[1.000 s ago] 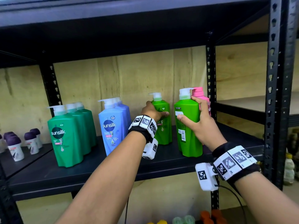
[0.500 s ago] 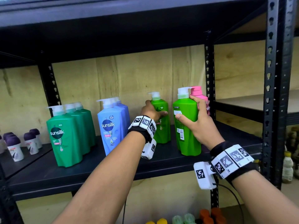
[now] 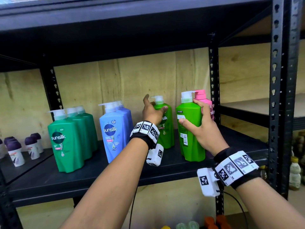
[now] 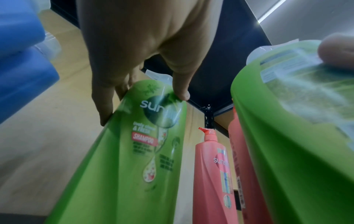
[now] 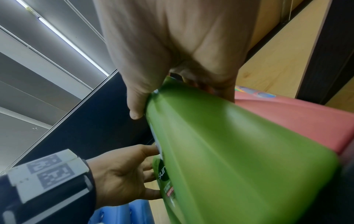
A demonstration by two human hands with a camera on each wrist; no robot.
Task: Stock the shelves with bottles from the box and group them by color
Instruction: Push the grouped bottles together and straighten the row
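Note:
Two light green pump bottles stand on the black shelf point(image 3: 82, 179). My right hand point(image 3: 189, 111) grips the front one point(image 3: 189, 142) near its shoulder, thumb on the back label, fingers round the right side; the right wrist view shows it point(image 5: 229, 151) up close. My left hand point(image 3: 155, 104) touches the rear light green bottle point(image 3: 166, 134) with straightened fingers, thumb on its front and index finger raised; the left wrist view shows this bottle point(image 4: 134, 166). Pink bottles point(image 3: 204, 103) stand behind the right hand. Further left are blue bottles point(image 3: 113, 136) and dark green bottles point(image 3: 69, 142).
Small purple-capped roll-ons point(image 3: 14, 149) stand on the neighbouring shelf at far left. A black upright post point(image 3: 280, 96) bounds the shelf on the right. Bare shelf lies in front of the bottles. Coloured caps point(image 3: 212, 222) show on a lower level.
My left hand's fingers have straightened and loosened from the rear light green bottle, the index finger lifting. The right hand keeps its hold on the front bottle, shifted slightly left.

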